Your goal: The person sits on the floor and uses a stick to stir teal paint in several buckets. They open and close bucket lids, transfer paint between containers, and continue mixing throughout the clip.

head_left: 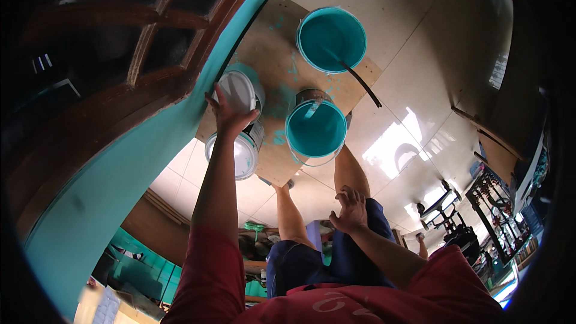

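Observation:
My left hand (228,114) grips the rim of a white paint container (239,89) at the left side of a paint-spotted board (273,30). A larger lidded white bucket (231,157) stands just below that hand. To their right is an open bucket of teal paint (315,129), with a wire handle and a partly hidden flat tool at its rim. Farther up, another teal bucket (324,31) has a dark stick (360,84) leaning out of it. My right hand (351,213) rests near my right knee, fingers apart and slightly bent, holding nothing.
A teal wall (108,174) and dark wooden-framed panes (144,54) border the left. Tiled floor (408,48) surrounds the board. At right are wheeled dark frames (444,210), a metal rack (492,216) and leaning boards (492,144). Clutter (255,243) lies behind my legs.

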`<state>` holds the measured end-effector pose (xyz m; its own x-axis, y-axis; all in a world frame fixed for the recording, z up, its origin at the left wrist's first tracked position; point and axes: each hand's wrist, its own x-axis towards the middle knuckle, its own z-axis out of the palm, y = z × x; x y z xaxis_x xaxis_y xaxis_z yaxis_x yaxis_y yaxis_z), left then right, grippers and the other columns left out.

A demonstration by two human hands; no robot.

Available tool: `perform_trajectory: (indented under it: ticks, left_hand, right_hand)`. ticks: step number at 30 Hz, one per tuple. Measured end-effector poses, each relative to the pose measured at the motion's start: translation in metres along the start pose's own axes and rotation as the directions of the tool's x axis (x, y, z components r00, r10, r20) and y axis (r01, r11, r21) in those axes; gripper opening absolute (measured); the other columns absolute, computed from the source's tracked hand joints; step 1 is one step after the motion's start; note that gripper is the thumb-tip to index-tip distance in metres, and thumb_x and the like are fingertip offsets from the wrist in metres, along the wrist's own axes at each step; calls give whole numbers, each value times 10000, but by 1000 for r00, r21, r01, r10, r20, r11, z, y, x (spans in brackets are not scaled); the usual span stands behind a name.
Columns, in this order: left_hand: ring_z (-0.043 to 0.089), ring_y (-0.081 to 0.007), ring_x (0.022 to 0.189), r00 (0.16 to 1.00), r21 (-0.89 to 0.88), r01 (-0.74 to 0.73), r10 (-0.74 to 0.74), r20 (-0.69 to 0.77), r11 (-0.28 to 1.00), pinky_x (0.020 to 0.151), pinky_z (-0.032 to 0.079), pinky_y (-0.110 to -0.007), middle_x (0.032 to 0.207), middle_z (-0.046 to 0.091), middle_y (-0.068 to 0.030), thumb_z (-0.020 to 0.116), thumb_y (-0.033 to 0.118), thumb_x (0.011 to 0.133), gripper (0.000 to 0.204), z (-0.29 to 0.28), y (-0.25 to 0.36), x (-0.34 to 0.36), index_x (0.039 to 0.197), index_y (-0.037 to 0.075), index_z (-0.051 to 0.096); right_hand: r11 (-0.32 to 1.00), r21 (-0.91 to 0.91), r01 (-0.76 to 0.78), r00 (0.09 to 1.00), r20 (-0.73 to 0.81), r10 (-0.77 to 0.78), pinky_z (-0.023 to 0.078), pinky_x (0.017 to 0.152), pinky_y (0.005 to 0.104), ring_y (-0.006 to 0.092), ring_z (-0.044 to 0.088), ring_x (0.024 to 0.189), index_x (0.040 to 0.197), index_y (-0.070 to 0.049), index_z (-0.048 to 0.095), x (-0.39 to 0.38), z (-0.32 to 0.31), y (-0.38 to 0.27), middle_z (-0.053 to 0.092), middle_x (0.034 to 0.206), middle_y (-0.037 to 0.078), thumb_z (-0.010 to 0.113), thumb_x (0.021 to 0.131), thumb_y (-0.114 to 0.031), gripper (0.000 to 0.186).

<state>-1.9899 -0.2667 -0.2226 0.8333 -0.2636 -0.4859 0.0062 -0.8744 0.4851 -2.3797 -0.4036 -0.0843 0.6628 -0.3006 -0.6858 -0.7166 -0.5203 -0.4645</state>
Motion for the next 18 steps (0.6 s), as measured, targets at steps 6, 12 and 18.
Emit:
perform_trajectory:
  ticks: [6,12,18]
  left_hand:
    - [350,-386,1400,992,-405,-85,38,-122,911,1028,450,-443,1499,349,-271,874,219,690,789,-9,-49,1,1368,71,500]
    - [680,-269,999,981,-362,-156,102,-163,919,881,515,-375,1010,720,-138,766,197,830,269,-5,-48,12,995,-2,689]
    - [672,-370,995,942,-30,-138,122,-312,990,884,509,-418,1039,704,-199,724,247,850,322,-8,-32,9,1039,-8,670]
  right_hand:
    - [1000,21,11,1000,-23,-10,369,1025,471,327,466,1238,1032,-98,589,0,-5,0,512,1247,128,750,641,-238,445]
    - [999,31,25,999,-35,-23,390,999,473,330,490,1210,1024,-92,591,-2,-3,2,526,1235,130,749,640,-237,439]
    - [1000,19,22,1000,-21,-21,392,1003,468,320,500,1204,1010,-82,600,-4,-2,6,529,1216,121,741,652,-246,419]
